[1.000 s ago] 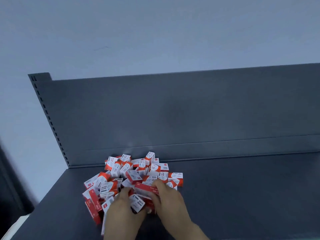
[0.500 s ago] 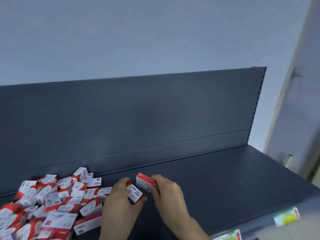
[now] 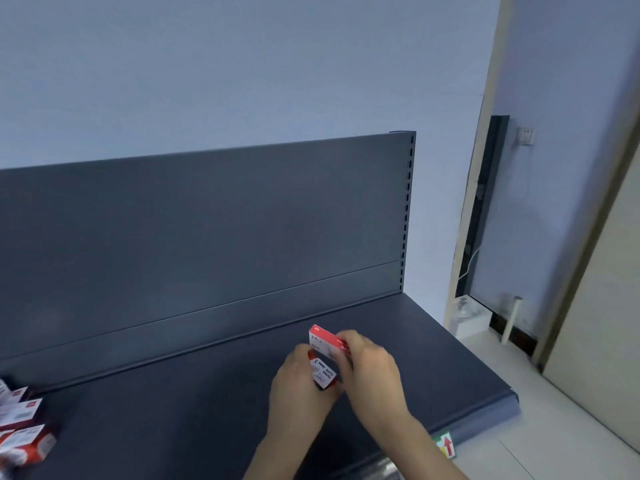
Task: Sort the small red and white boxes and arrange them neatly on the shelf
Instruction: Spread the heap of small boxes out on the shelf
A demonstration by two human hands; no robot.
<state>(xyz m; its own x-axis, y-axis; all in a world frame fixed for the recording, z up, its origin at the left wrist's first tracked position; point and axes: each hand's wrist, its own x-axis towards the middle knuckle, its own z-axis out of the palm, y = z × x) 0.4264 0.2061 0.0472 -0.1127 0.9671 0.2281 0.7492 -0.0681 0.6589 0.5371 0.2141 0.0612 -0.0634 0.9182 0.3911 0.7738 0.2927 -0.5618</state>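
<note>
My left hand [image 3: 298, 393] grips a small red and white box [image 3: 324, 374] with black print, held just above the dark grey shelf [image 3: 180, 410]. My right hand [image 3: 372, 370] holds a second, longer red and white box [image 3: 323, 341] tilted on edge, right beside the first one. Both hands hover over the right half of the shelf. The heap of remaining red and white boxes [image 3: 20, 434] lies at the far left edge of the view, partly cut off.
The shelf's back panel [image 3: 207, 230] rises behind the hands, with a slotted upright [image 3: 407, 216] at its right end. The shelf's front right corner [image 3: 512, 398] ends above a pale tiled floor. A door frame [image 3: 474, 188] and a wall socket [image 3: 526, 136] stand to the right.
The view has swung right, so the heap of boxes slid to the far left. Both hands carried their boxes rightwards along the shelf, away from the heap.
</note>
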